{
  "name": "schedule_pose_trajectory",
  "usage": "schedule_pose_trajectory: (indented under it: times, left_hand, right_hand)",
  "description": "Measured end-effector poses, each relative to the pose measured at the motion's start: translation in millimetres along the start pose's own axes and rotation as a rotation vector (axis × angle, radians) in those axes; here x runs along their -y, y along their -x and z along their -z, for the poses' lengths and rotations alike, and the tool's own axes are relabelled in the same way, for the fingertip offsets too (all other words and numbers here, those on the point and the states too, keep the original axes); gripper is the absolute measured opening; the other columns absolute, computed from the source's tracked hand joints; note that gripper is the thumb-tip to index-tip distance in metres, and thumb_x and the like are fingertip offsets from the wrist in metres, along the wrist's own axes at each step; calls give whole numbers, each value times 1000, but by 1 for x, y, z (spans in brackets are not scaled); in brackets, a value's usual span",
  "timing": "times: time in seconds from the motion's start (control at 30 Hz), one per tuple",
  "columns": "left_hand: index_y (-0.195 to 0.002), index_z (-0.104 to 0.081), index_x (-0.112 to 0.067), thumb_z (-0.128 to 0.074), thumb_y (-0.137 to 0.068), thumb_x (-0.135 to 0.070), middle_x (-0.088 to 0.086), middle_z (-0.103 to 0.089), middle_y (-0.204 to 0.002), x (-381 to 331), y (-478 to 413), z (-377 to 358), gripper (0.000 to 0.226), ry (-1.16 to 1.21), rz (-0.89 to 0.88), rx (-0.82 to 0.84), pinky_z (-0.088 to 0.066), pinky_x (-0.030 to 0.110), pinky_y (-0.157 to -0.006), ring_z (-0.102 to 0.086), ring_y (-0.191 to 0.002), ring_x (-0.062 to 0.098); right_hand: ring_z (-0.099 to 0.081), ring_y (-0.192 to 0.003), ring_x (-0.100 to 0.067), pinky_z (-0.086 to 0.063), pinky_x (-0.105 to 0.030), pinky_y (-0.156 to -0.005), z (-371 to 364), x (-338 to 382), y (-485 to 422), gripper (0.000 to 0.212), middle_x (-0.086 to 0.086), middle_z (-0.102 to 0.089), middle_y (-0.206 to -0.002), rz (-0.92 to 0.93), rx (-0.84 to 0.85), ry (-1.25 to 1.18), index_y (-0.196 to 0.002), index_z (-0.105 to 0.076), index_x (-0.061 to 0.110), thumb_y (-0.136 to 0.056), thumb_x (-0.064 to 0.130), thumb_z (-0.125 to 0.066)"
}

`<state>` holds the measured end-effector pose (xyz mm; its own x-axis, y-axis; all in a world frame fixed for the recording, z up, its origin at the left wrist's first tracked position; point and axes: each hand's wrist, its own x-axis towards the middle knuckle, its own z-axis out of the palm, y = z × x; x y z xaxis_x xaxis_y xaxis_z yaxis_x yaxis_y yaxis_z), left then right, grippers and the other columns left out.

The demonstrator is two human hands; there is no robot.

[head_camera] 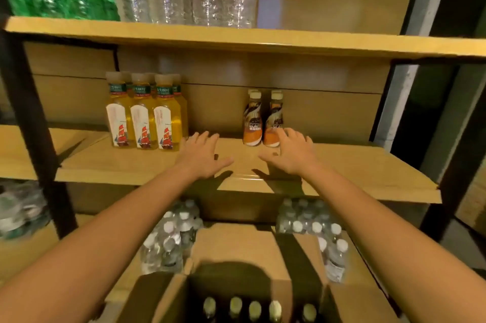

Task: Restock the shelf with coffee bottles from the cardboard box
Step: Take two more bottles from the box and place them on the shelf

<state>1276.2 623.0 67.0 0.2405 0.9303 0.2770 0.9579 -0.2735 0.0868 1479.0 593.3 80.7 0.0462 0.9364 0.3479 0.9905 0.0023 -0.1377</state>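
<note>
Wooden middle shelf [342, 164] on a dark metal frame; yellow tea bottles [143, 114] stand left, coffee bottles [264, 120] mid-right. Open cardboard box [168, 293] below shows more bottle caps. Left hand [202, 155] hovers spread and empty over the shelf. Right hand [292, 154], fingers splayed, is just beside the coffee bottles, gripping nothing.

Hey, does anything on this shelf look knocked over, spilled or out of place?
Nothing stands out. The coffee bottles and yellow tea bottles stand upright on the middle shelf, with no spills. Both hands hover open and empty.
</note>
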Motion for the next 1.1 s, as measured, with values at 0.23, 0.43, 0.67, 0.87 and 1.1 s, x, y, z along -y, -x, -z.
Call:
schedule_pose_trajectory:
  times: [0.23, 0.43, 0.67, 0.87, 1.1]
  left_hand:
    - [-148, -16, -17, -40, -86, -63, 8, -15, -158, 27, 98, -27, 81, 109, -118, 8, -11, 47, -117, -13, -145, 27]
    - [-148, -18, -15, -48, -86, -56, 8, -19, -157, 47, 164, -88, 80, 267, -103, 135, -17, 41, -119, -17, -145, 25]
    - [-128, -41, -17, -54, -83, -56, -4, -52, -130, 46, 219, -160, 61, 280, -177, 193, -36, 20, -90, -52, -114, 14]
    - [-148, -13, -19, -52, -85, -50, 3, -25, -153, 31, 223, -251, 81, 481, 19, 518, -26, 37, -116, -24, -142, 21]
    - [-148, -15, -14, -65, -80, -39, 10, -29, -152, 31, 208, -341, 89, 723, 439, 612, -30, 38, -113, -32, -139, 26]
  right_hand:
    - [-36, -134, -27, -28, -47, -112, -40, 49, 90, 72, -8, -40, -146, 85, -22, -78, -141, -33, 17, -85, 60, -49]
    - [-32, -138, -23, -22, -41, -116, -100, 87, 166, 67, -8, -38, -147, 78, -2, -127, -141, -34, 14, -87, 50, -53]
    - [-41, -128, -26, -33, -38, -105, -187, 81, 226, 64, -6, -43, -141, -104, 230, -150, -137, -37, 15, -85, 46, -58]
    - [-45, -123, -30, -42, -40, -94, -265, 59, 246, 62, -10, -44, -135, -283, 451, -231, -134, -35, 12, -87, 45, -56]
    - [-52, -122, -22, -45, -31, -99, -346, 48, 237, 61, -6, -51, -137, -590, 546, -677, -136, -33, 16, -84, 25, -63]
